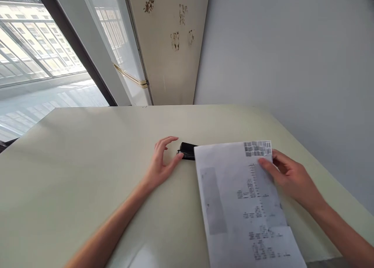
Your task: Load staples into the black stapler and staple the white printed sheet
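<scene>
My right hand (295,178) pinches the upper right edge of a printed paper sheet (233,182), thumb on the printed face and fingers behind. Dark blurred text runs down the sheet, with a grey shaded block on its left and a barcode-like patch at the top right corner. A small black object (187,151), which looks like a stapler, lies on the table with its right part hidden by the paper. Beside it, my left hand (162,159) is open, fingers curved and apart. Its thumb tip appears to touch the object's left end.
A pale table (87,174) stretches below both hands. Along the right side stands a plain grey wall (277,57). Behind the table are a worn cream panel (175,65), a gold handle (131,78) and large windows (37,46) at the left.
</scene>
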`<state>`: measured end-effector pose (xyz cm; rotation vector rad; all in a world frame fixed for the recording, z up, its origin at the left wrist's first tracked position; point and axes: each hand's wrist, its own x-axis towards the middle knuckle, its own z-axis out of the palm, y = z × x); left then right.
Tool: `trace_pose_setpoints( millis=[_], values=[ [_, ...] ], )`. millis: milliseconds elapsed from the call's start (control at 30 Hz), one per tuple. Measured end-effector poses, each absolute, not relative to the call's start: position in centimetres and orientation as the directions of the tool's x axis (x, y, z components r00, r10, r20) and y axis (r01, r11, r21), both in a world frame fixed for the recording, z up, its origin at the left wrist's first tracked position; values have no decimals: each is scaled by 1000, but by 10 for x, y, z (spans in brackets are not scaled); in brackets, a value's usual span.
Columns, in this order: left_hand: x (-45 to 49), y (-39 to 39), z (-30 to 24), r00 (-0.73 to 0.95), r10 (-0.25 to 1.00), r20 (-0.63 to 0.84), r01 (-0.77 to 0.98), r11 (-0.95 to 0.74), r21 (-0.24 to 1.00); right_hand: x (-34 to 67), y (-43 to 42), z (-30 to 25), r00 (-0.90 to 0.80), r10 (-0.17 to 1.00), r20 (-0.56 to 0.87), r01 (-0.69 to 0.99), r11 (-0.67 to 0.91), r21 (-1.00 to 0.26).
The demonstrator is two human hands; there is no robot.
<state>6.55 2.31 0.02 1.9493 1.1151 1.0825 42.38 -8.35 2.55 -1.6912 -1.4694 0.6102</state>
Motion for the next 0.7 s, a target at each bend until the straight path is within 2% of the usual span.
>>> trace_pose_setpoints(
  millis=[100, 233, 300, 367, 500, 700],
  values=[
    [81, 32, 1, 449, 833, 323, 378, -505, 776, 445, -89, 24, 321, 942, 94, 649, -146, -747],
    [85, 36, 5, 427, 857, 289, 421, -472, 775, 439, -111, 5, 376, 889, 260, 816, -186, -547],
    [75, 34, 7, 372, 881, 294, 455, -449, 769, 425, -129, -7, 262, 933, 245, 866, -116, -486],
    [61, 31, 8, 315, 899, 305, 469, -427, 773, 408, -145, -19, 92, 978, 186, 879, 8, -477],
    [32, 24, 10, 233, 927, 292, 498, -372, 784, 378, -152, -33, -143, 987, 74, 895, 161, -416],
    [12, 22, 9, 219, 949, 228, 525, -311, 792, 368, -93, -38, -232, 965, 119, 887, 260, -383]
  ],
)
